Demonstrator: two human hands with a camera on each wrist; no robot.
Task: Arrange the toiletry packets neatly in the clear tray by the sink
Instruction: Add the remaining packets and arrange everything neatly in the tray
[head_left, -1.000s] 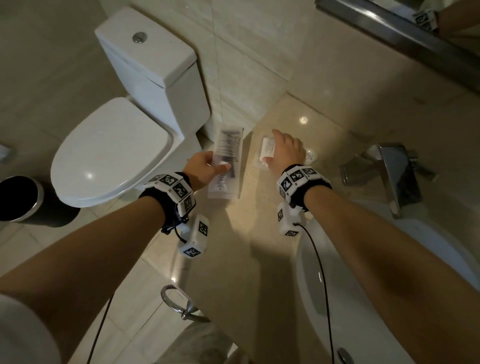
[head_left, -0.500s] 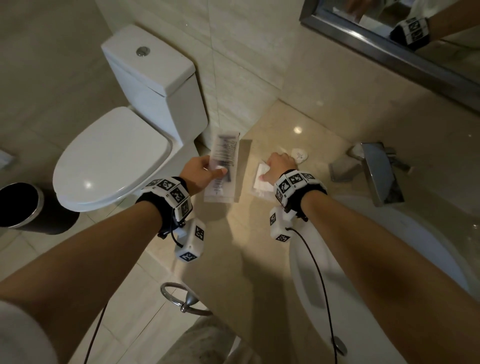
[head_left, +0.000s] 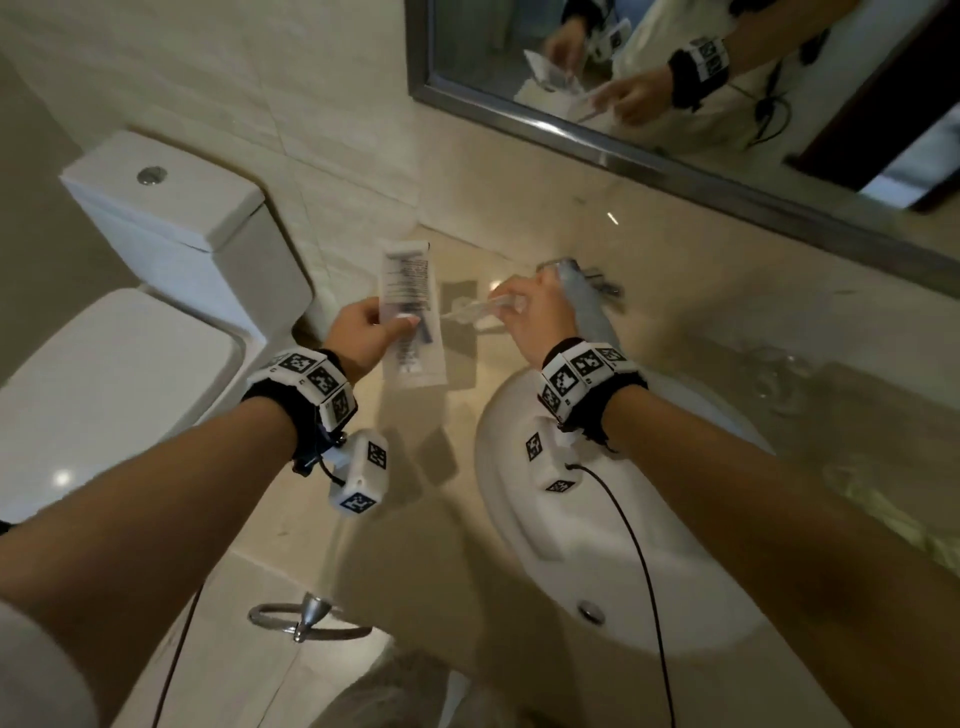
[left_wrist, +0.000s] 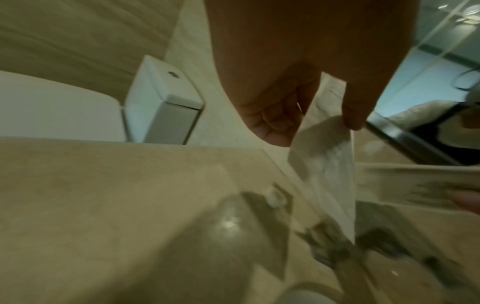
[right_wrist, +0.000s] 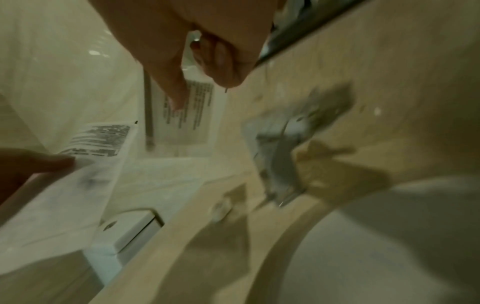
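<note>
Both hands have lifted off the worktop (head_left: 363, 519): left hand (head_left: 358, 338) pinches a long packet (head_left: 413, 317), right hand (head_left: 535, 322) grips a clear packet (head_left: 475, 312). No tray visible; arranging remains.

My table (head_left: 701, 291) is a glossy beige stone top, running from the middle of the head view out to the right edge, under the mirror's metal frame. Set into it at lower centre is the white sink (head_left: 498, 499), its rim against the stone. A chrome faucet (head_left: 587, 306) stands on the table just behind the sink, partly hidden by my wrist. In the right wrist view, a small round whitish thing (right_wrist: 221, 207) lies on the stone near the basin's edge; it is too blurred to name. Dark shadows fall across the surface left of the sink.
</note>
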